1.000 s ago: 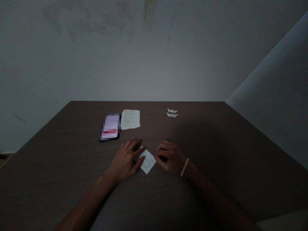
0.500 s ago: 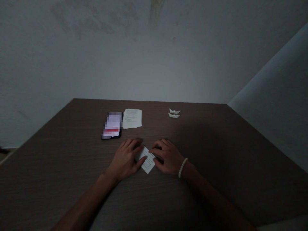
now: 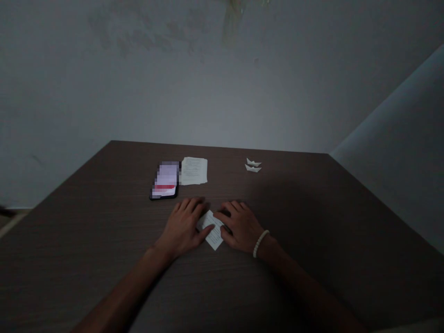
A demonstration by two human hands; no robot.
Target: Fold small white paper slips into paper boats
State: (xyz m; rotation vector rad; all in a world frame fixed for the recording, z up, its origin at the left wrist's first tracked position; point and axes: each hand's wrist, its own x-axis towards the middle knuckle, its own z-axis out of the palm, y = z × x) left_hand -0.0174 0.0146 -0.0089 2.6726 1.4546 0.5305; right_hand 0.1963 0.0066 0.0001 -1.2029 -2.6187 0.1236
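A small printed piece of paper (image 3: 214, 238) lies on the table, turned so that one corner points towards me. At its left side my left hand (image 3: 184, 227) holds it down, the thumb lying across the print and the fingers bent by the upper left edge. My right hand (image 3: 243, 225), with a beaded bracelet on the wrist, grips the right side between index finger and thumb. The fingers cover both side corners, so I cannot tell how the paper is folded.
Beyond my left hand a phone (image 3: 165, 179) with a lit screen lies beside a stack of printed paper sheets (image 3: 194, 171). Two small paper boats (image 3: 253, 165) sit further right. The dark wooden table (image 3: 329, 222) ends at a stained wall (image 3: 208, 92).
The whole view has shifted slightly. My right index finger has moved a little over the paper's upper right edge; both hands stay on the paper.
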